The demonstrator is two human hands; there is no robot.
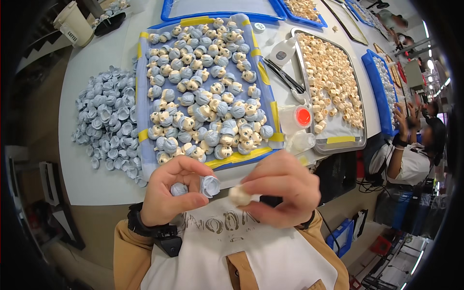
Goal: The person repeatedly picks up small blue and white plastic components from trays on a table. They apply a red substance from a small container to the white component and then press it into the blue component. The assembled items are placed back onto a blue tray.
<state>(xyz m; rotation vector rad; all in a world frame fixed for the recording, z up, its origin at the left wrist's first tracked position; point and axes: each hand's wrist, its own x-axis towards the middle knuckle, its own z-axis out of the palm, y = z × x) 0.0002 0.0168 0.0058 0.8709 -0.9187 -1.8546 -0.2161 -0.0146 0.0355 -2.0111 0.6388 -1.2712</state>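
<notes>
Close to my body, my left hand (166,186) is closed around two hollow light-blue doll hair pieces. One hair piece (210,186) is pinched at the fingertips with its hollow side facing right; the other blue piece (179,189) rests against the fingers. My right hand (285,188) pinches a small cream doll head part (239,195), blurred by motion, a short gap from the hair piece. Beyond both hands lies a lined tray (140,104) edged with yellow tape, filled with assembled doll heads (203,97) with blue hair and cream faces.
Loose blue hair pieces (108,116) are heaped left of the tray. To the right, a metal tray (363,123) holds cream parts (333,77). Between the trays are a white bottle (283,50), black tweezers (285,75) and a jar with a red top (303,116). A co-worker (411,154) sits far right.
</notes>
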